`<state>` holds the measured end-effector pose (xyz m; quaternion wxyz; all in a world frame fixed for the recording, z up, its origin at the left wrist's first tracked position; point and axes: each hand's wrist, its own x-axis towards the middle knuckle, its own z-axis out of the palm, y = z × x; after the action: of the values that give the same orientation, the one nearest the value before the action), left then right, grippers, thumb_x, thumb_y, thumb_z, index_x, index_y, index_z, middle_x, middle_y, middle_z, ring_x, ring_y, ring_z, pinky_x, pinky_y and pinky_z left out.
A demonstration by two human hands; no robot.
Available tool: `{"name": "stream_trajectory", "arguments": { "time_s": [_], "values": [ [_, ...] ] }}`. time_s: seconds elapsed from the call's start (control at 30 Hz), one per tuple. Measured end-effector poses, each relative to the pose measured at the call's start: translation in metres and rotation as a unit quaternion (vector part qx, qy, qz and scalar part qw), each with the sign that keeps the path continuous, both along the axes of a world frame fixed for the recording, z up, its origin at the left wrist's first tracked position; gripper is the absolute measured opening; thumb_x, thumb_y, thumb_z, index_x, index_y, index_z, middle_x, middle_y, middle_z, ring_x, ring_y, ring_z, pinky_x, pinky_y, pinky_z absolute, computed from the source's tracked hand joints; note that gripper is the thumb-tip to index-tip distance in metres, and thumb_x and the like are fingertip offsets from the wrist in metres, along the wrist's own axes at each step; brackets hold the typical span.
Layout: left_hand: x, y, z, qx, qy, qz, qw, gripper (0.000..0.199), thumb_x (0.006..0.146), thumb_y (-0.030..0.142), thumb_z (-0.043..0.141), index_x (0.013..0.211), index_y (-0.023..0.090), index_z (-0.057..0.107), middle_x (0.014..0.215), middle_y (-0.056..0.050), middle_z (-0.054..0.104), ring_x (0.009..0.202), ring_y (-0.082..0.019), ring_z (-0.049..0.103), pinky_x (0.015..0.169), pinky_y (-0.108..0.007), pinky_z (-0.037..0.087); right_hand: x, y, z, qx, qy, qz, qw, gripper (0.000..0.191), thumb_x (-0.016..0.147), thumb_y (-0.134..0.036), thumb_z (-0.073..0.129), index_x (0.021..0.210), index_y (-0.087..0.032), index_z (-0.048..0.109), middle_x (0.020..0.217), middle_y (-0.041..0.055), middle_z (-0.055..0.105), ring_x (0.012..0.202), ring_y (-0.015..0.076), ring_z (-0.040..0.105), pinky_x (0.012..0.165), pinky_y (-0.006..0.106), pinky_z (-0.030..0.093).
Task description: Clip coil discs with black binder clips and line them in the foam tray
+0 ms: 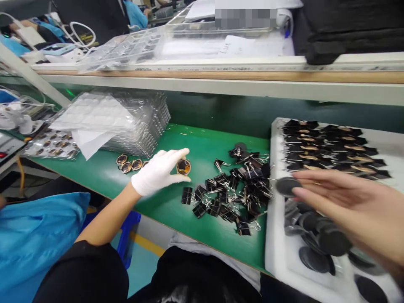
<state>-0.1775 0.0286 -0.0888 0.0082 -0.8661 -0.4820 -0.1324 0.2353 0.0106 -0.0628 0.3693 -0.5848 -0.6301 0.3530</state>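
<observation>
My left hand (158, 171), in a white glove, is over the green bench with thumb and forefinger spread around a round gold-rimmed watch-like part (183, 167). The fingertips appear apart from its rim. Several similar round parts (136, 164) lie in a row left of the glove, some partly hidden behind it. My bare right hand (344, 202), blurred, pinches a dark round disc (286, 187) between thumb and fingers above the edge of a white foam tray (272, 235). Below that hand, several loose dark discs (315, 259) lie in the tray.
Black binder clips (227, 193) are heaped mid-bench. Rows of clipped parts (331, 147) fill the tray's back. Clear plastic trays (135, 126) are stacked at the back left. A shelf (221, 90) crosses above the bench. A blue sleeve (41, 240) of another person is at the left.
</observation>
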Motion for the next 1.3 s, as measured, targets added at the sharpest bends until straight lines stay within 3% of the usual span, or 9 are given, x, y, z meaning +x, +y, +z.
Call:
{"name": "stream_trajectory", "arguments": {
  "time_s": [0.13, 0.23, 0.47, 0.63, 0.77, 0.83, 1.0, 1.1, 1.3],
  "values": [
    [0.072, 0.007, 0.022, -0.014, -0.067, -0.099, 0.993, 0.087, 0.089, 0.062, 0.069, 0.155, 0.02, 0.03, 0.117, -0.01, 0.074, 0.09, -0.022, 0.072, 0.082, -0.035, 0.054, -0.054, -0.009, 0.012, -0.007, 0.152, 0.024, 0.988, 0.022, 0.074, -0.042, 0.089, 0.093, -0.036, 0.081, 0.093, 0.0033, 0.079, 0.078, 0.026, 0.077, 0.081, 0.047, 0.07],
    [0.113, 0.015, 0.035, 0.05, -0.044, -0.161, 0.985, 0.081, 0.091, 0.064, 0.064, 0.152, 0.02, 0.034, 0.111, -0.009, 0.076, 0.081, -0.022, 0.071, 0.075, -0.035, 0.051, -0.063, -0.009, 0.009, -0.01, 0.19, 0.033, 0.981, 0.018, 0.077, -0.037, 0.088, 0.093, -0.035, 0.08, 0.089, 0.0026, 0.077, 0.078, 0.0229, 0.074, 0.075, 0.042, 0.068],
    [0.154, 0.032, 0.037, 0.067, -0.018, -0.282, 0.957, 0.052, 0.1, 0.054, 0.057, 0.137, 0.02, 0.046, 0.094, -0.006, 0.075, 0.075, -0.021, 0.07, 0.065, -0.033, 0.041, -0.055, -0.003, -0.005, -0.075, 0.221, 0.056, 0.971, 0.027, 0.078, -0.04, 0.087, 0.099, -0.029, 0.074, 0.089, 0.0026, 0.073, 0.077, 0.0204, 0.07, 0.066, 0.035, 0.063],
    [0.148, 0.043, 0.035, 0.001, -0.062, -0.217, 0.974, 0.081, 0.088, 0.074, 0.061, 0.145, 0.018, 0.044, 0.102, -0.008, 0.075, 0.079, -0.022, 0.071, 0.069, -0.033, 0.048, -0.05, -0.001, -0.013, -0.138, 0.248, 0.067, 0.957, 0.024, 0.088, -0.043, 0.078, 0.107, -0.029, 0.078, 0.086, 0.0019, 0.076, 0.071, 0.0183, 0.069, 0.073, 0.038, 0.064],
    [0.123, 0.066, 0.041, 0.018, -0.058, -0.054, 0.997, 0.041, 0.105, 0.047, 0.044, 0.133, 0.022, 0.061, 0.11, -0.005, 0.076, 0.091, -0.021, 0.073, 0.08, -0.033, 0.05, -0.042, 0.004, -0.018, -0.2, 0.347, 0.051, 0.915, 0.026, 0.086, -0.044, 0.081, 0.107, -0.028, 0.079, 0.095, 0.004, 0.075, 0.083, 0.0169, 0.069, 0.072, 0.031, 0.062],
    [0.112, 0.078, 0.042, -0.008, -0.002, 0.001, 1.0, 0.04, 0.106, 0.045, 0.038, 0.119, 0.024, 0.069, 0.106, -0.004, 0.077, 0.09, -0.022, 0.072, 0.079, -0.033, 0.05, -0.04, 0.007, -0.018, -0.226, 0.369, 0.044, 0.9, 0.028, 0.081, -0.042, 0.086, 0.103, -0.026, 0.079, 0.094, 0.004, 0.075, 0.081, 0.0162, 0.068, 0.071, 0.03, 0.061],
    [0.107, 0.094, 0.026, -0.085, 0.185, -0.101, 0.974, 0.048, 0.095, 0.062, 0.056, 0.126, 0.027, 0.067, 0.116, -0.008, 0.072, 0.087, -0.027, 0.07, 0.073, -0.034, 0.047, -0.038, 0.01, -0.016, -0.219, 0.358, 0.022, 0.907, 0.03, 0.073, -0.036, 0.093, 0.096, -0.024, 0.077, 0.087, 0.0026, 0.074, 0.071, 0.0135, 0.065, 0.068, 0.028, 0.059],
    [0.111, 0.099, 0.012, -0.116, 0.217, -0.179, 0.953, 0.043, 0.09, 0.056, 0.067, 0.123, 0.028, 0.067, 0.116, -0.007, 0.071, 0.09, -0.027, 0.069, 0.075, -0.035, 0.045, -0.038, 0.011, -0.016, -0.235, 0.369, 0.007, 0.899, 0.03, 0.072, -0.036, 0.093, 0.093, -0.023, 0.075, 0.088, 0.0026, 0.074, 0.073, 0.0143, 0.067, 0.069, 0.028, 0.061],
    [0.104, 0.109, 0.016, -0.142, 0.167, -0.15, 0.964, 0.032, 0.098, 0.053, 0.055, 0.093, 0.025, 0.071, 0.083, -0.001, 0.072, 0.07, -0.019, 0.064, 0.065, -0.03, 0.039, -0.036, 0.011, -0.015, -0.258, 0.402, 0.036, 0.878, 0.028, 0.076, -0.033, 0.09, 0.093, -0.024, 0.071, 0.092, 0.002, 0.075, 0.085, 0.0167, 0.074, 0.076, 0.029, 0.062]
  ]
}}
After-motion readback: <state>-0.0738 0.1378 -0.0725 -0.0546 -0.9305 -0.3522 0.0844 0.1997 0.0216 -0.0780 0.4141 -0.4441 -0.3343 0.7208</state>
